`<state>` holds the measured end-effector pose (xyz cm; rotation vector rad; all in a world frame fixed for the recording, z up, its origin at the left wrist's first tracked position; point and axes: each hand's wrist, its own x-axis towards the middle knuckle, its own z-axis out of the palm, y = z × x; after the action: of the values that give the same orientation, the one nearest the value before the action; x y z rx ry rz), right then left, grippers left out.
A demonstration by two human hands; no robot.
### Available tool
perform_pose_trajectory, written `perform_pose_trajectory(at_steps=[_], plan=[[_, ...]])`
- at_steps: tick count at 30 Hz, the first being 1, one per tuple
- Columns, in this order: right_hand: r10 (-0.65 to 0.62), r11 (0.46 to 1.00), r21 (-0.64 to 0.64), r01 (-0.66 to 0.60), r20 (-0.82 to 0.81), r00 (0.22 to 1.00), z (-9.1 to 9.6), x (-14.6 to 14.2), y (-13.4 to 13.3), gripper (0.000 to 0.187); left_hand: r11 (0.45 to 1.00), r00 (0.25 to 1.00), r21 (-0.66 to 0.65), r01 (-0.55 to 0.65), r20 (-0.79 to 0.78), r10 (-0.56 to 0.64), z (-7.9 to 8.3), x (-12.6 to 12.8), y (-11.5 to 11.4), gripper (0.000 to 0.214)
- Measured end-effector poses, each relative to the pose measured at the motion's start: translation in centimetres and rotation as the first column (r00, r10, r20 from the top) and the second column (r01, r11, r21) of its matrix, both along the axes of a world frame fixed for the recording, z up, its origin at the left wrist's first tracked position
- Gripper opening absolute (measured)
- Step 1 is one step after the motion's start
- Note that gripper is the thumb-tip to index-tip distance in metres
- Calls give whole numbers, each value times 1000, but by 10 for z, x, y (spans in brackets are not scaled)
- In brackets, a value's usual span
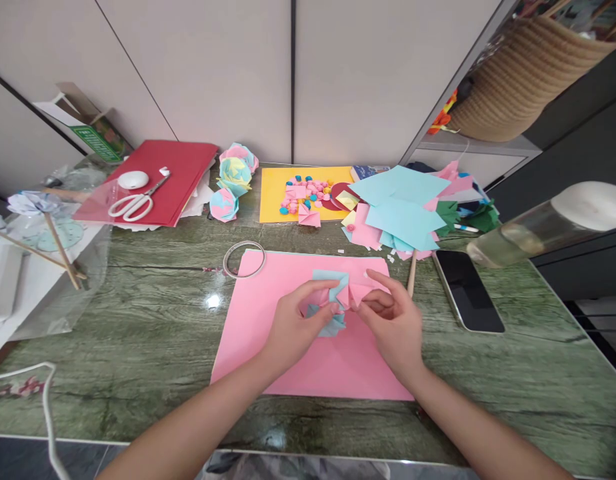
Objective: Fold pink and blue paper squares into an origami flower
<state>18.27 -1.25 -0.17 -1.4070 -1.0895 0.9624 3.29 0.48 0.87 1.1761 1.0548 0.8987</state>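
Over a large pink sheet (pixel 268 360) on the green marble table (pixel 138 333), both hands pinch a folded pink and light-blue paper piece (pixel 338 297). My left hand (pixel 298 327) grips its left side with thumb and fingers closed on the folds. My right hand (pixel 393 320) pinches the pink part on the right, fingers curled.
A tape ring (pixel 245 259) lies at the sheet's top left. A phone (pixel 467 290) and a wooden stick (pixel 412 272) lie to the right. Behind are loose coloured papers (pixel 403 210), a yellow sheet with small paper bits (pixel 278 193), folded paper flowers (pixel 234 180), scissors (pixel 135 200) on a red folder (pixel 185 170), and a clear bottle (pixel 548 227).
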Motion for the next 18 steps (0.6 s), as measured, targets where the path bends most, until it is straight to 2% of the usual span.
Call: perform_pose_trajectory(at_steps=[13,18], plan=[[14,995,-100,-15,-11,1000,-1,-2,0,49,999,999,22,33,-14,-32,-4,4,-4,31],[9,995,-100,-13,-40,999,-2,-3,0,50,999,999,26,30,-15,-30,-4,5,-5,31]])
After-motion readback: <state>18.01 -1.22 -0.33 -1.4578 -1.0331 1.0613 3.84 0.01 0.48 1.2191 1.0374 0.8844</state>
